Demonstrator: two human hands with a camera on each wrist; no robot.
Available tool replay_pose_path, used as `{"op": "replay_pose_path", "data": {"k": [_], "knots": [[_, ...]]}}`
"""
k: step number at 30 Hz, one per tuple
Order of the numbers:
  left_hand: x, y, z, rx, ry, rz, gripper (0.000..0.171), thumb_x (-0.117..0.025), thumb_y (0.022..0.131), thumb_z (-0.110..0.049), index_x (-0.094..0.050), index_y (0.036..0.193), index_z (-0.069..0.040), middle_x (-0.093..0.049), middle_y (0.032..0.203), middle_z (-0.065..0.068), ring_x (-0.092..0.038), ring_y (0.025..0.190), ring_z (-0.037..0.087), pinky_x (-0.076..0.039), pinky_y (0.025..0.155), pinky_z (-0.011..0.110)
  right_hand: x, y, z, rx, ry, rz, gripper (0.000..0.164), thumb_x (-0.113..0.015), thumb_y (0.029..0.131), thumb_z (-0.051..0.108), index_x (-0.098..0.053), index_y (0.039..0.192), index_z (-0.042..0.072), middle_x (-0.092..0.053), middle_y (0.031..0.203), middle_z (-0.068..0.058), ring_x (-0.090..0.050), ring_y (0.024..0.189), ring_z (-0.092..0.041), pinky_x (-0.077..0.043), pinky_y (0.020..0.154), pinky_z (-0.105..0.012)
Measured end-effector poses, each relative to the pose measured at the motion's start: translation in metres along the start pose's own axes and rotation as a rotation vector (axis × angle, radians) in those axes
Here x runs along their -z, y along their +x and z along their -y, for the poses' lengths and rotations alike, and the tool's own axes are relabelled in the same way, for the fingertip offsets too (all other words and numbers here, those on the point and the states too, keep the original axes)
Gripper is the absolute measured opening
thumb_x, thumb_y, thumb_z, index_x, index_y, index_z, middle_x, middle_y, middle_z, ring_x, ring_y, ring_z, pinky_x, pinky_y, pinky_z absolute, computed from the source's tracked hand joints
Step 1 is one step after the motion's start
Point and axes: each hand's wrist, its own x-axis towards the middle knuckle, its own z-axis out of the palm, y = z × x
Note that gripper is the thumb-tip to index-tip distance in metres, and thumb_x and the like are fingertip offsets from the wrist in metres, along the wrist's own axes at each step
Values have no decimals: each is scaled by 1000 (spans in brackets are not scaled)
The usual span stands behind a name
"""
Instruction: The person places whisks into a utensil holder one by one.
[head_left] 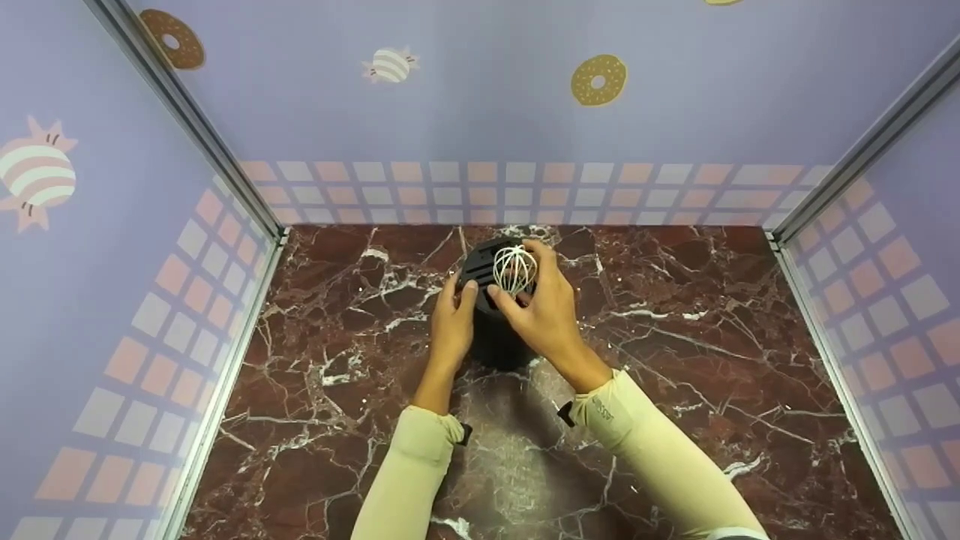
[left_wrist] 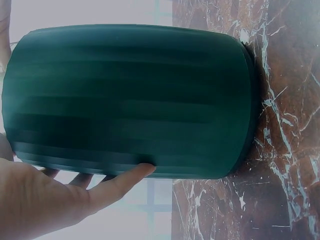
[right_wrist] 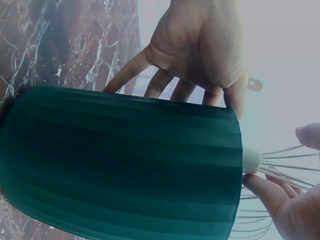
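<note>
A dark green, ribbed utensil holder (left_wrist: 130, 100) stands upright on the marble-patterned table, its black slotted top (head_left: 480, 262) facing up. My left hand (head_left: 453, 319) grips its left side, with the thumb at the rim and the fingers spread along the wall. A whisk (head_left: 515, 270) with pale wires stands head-up in the top. My right hand (head_left: 551, 307) holds the whisk around its wires, just above the holder. In the right wrist view the pale whisk handle (right_wrist: 251, 160) meets the rim; its lower part is hidden. More curved wires (right_wrist: 250, 220) show below it; whether they belong to another whisk I cannot tell.
The red-brown marbled table (head_left: 337, 360) spreads around the holder. A lilac back wall (head_left: 480, 112) with printed sweets rises close behind it. Side walls with metal edge strips (head_left: 225, 420) bound the table at left and right.
</note>
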Motion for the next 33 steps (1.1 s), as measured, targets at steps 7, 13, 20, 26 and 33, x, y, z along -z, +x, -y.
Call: {"op": "replay_pose_path", "data": {"k": [7,13,20,26,33], "knots": [[0,0,0,-14,13,-22,60,-50,103,-50,-46,154,-18,-51,152,12,-56,133,30,-47,109,48,-1,0,-2,58,-7,27,72,-83,85,35,-49,144,10,-65,119,-11,-67,103,-27,-60,78,-37],[-1,1,-1,-23,2,-30,59,-51,103,-47,-47,153,-16,-52,151,13,-57,132,30,-45,111,49,-3,-2,-1,46,44,53,65,-80,89,34,-51,143,11,-61,123,-11,-65,117,-25,-62,85,-38],[-1,0,-1,-11,3,-28,59,-51,103,-48,-48,153,-18,-52,151,12,-57,132,30,-47,109,49,-1,-3,1,76,22,38,57,-79,91,29,-56,138,8,-61,124,-11,-61,121,-21,-60,84,-26],[-1,0,0,-20,2,-34,59,-51,103,-48,-48,153,-16,-50,154,13,-53,137,32,-43,113,47,4,-2,1,77,13,21,48,-78,90,20,-60,132,5,-62,120,-10,-63,118,-19,-60,79,-24],[-2,0,1,-24,-2,-41,59,-52,104,-46,-48,153,-13,-49,155,13,-51,140,31,-40,117,46,9,-3,1,99,3,29,44,-77,90,17,-61,129,4,-64,119,-10,-64,117,-20,-60,80,-24]]}}
